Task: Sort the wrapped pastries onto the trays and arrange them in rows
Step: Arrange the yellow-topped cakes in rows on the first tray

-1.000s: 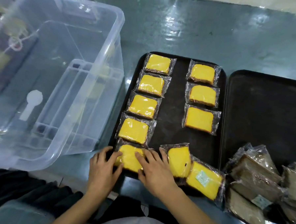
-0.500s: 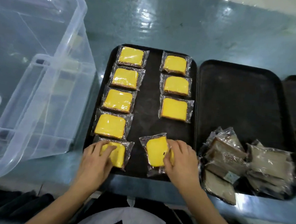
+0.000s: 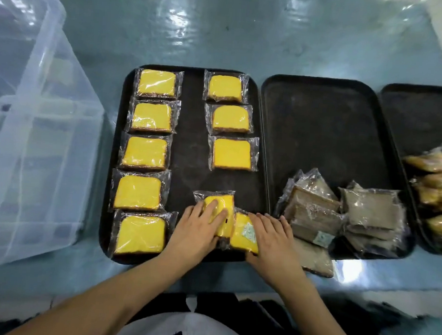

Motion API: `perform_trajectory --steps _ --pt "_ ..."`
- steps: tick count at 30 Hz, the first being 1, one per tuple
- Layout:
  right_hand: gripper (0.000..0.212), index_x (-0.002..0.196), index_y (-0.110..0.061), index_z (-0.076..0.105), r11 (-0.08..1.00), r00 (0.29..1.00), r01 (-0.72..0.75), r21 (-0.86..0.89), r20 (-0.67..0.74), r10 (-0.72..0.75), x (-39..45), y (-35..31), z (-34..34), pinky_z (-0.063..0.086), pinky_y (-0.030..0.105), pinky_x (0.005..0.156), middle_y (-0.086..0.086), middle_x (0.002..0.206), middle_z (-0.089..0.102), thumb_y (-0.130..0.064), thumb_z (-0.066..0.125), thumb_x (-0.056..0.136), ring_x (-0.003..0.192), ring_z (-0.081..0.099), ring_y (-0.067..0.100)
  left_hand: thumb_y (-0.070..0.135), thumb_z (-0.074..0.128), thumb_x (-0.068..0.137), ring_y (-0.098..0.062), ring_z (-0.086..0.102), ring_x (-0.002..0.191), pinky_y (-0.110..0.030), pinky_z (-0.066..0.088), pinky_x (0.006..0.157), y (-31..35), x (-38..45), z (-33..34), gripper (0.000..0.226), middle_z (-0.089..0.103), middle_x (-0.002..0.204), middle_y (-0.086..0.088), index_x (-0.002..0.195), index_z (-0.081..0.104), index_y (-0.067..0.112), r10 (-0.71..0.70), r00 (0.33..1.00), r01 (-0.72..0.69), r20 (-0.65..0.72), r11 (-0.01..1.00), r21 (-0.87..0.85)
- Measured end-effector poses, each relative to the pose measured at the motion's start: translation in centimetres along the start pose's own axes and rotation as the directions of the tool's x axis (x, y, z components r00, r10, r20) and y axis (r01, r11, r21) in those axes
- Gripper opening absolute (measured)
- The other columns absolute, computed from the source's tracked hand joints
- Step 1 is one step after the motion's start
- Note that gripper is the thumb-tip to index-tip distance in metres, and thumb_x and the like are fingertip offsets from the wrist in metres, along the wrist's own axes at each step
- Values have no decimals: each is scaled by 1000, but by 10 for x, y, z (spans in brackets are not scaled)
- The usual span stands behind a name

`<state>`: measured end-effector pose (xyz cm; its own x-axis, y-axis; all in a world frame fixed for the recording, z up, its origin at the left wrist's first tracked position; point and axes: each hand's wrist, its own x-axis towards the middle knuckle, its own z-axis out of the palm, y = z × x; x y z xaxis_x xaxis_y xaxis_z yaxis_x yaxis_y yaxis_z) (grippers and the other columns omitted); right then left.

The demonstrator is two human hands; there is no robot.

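Left tray [image 3: 189, 165]: black, on the table [image 3: 247, 35]. Far-left column holds five wrapped yellow cake slices, e.g. [image 3: 145, 152]; right column holds three, the nearest at [image 3: 232, 154], with bare tray below it.

Loose slices: two more yellow slices at the tray's near edge, touching or slightly overlapping. One [image 3: 221, 211] lies roughly upright in its wrapper; the other [image 3: 244, 232] is tilted, label side up.

Left hand [image 3: 198, 230]: fingers laid flat across the first loose slice, pressing rather than pinching.

Right hand [image 3: 272, 244]: rests against the right side of the labelled slice, fingers relaxed and spread. Thumb hidden, so a pinch on the wrapper edge cannot be ruled out.

Middle tray [image 3: 319, 136]: far part bare; heap of brown wrapped slices [image 3: 314, 213] at the near end, unsorted.

Right tray [image 3: 422, 114]: orange-brown wrapped pastries [image 3: 436, 189] piled at the frame edge.

Bin: clear plastic storage box [image 3: 37, 132] to the left of the trays.

Step in hand (judged): finishing the right column of yellow slices.

Next move calls for: separating the two, sliding one up just below the third slice, squared to the column, then the labelled one turned label-down beneath it.
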<state>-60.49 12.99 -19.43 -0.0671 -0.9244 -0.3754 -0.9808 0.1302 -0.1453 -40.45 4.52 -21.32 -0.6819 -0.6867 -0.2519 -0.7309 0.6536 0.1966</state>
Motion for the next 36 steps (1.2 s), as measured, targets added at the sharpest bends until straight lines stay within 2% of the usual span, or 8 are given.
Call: perform_trajectory --steps 3,7,12,16,20,27,31,36 --pt "71 133 -26 56 995 997 -5 103 -71 12 -8 -1 -6 36 48 113 -7 122 65 -51 59 67 117 58 21 20 70 82 -36 36 142 -49 37 110 -10 3 2 76 33 161 -6 150 39 26 117 993 -117 -3 993 32" --pt "56 129 -26 60 971 994 -46 233 -81 67 -14 1 -13 41 41 99 -4 126 59 -45 47 77 108 59 24 10 63 87 -40 21 148 -50 23 118 -18 18 -13 75 18 166 -10 151 34 36 189 982 -190 11 977 100" --pt "54 139 -25 55 935 989 -72 348 -98 113 -8 5 -21 47 42 86 -1 120 58 -39 47 88 101 60 25 35 53 94 -35 38 135 -48 28 113 -22 37 -25 43 42 151 -3 138 50 36 210 977 -212 40 976 47" --pt "21 116 -34 51 793 951 -152 590 -131 280 -3 13 -36 48 39 73 -8 95 68 -33 59 97 82 62 18 62 58 82 -35 43 134 -50 32 114 -15 33 -14 68 45 151 -5 139 47 27 178 982 -182 57 981 72" --pt "8 95 -34 67 538 913 -164 827 -80 400 14 26 -44 51 28 74 -11 87 72 -26 66 98 85 66 9 36 72 81 -39 40 137 -52 34 112 -19 39 -10 68 38 156 -12 143 46 32 161 987 -163 24 980 113" --pt "7 101 -20 72 417 910 -116 902 -71 408 37 44 -58 51 15 65 -2 86 72 -21 72 94 77 64 4 26 62 93 -36 31 144 -48 28 114 -26 73 -19 61 31 161 -5 148 39 39 171 985 -170 -3 979 110" --pt "8 96 -25 74 475 941 -57 878 -111 318 42 56 -67 49 17 64 -2 81 73 -19 75 92 75 65 6 37 66 91 -30 24 148 -44 28 116 -35 71 -21 73 22 165 -1 154 30 31 105 994 -105 4 994 35" --pt "14 104 -30 80 550 998 -26 835 57 -38 45 38 -61 52 18 80 -14 91 77 -27 75 91 90 70 2 27 72 86 -33 47 130 -47 44 106 -55 24 -15 59 47 149 -5 141 51 24 -141 982 127 -122 985 -114"
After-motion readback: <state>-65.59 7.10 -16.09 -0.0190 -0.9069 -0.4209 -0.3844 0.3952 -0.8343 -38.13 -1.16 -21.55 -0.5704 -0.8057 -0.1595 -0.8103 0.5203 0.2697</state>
